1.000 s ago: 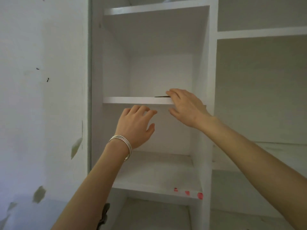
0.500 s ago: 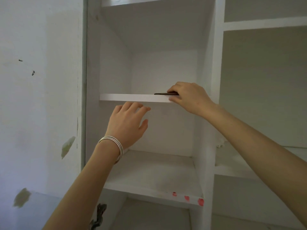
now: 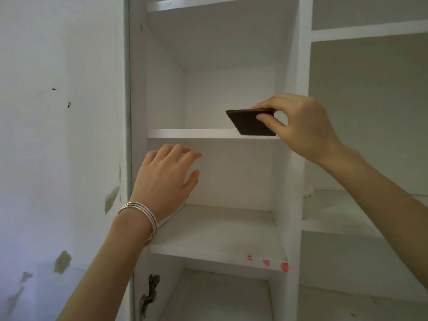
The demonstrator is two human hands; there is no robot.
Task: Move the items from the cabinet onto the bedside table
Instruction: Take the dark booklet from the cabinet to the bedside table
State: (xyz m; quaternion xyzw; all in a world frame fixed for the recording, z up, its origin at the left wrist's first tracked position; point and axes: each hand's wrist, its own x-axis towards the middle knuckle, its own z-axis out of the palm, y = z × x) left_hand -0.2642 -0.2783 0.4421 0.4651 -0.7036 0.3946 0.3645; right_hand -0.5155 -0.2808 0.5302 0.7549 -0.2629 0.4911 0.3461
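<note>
Open cabinet bay (image 3: 229, 93) above middle shelf (image 3: 192, 133); side walls left and right, left hand (image 3: 165, 179) below shelf edge.

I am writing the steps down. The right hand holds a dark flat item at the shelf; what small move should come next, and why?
Probably draw the right hand back out of the cabinet. The dark flat item is already pinched between thumb and fingers and tilted up off the shelf; the left hand is open and holds nothing.

The right hand (image 3: 298, 126) holds a flat card (image 3: 251, 122) tilted just above the front edge of the cabinet's (image 3: 297, 66) middle shelf (image 3: 192, 133), at its right end. The left hand (image 3: 164, 179) hangs below that shelf, left of the card, before the lower compartment.
</note>
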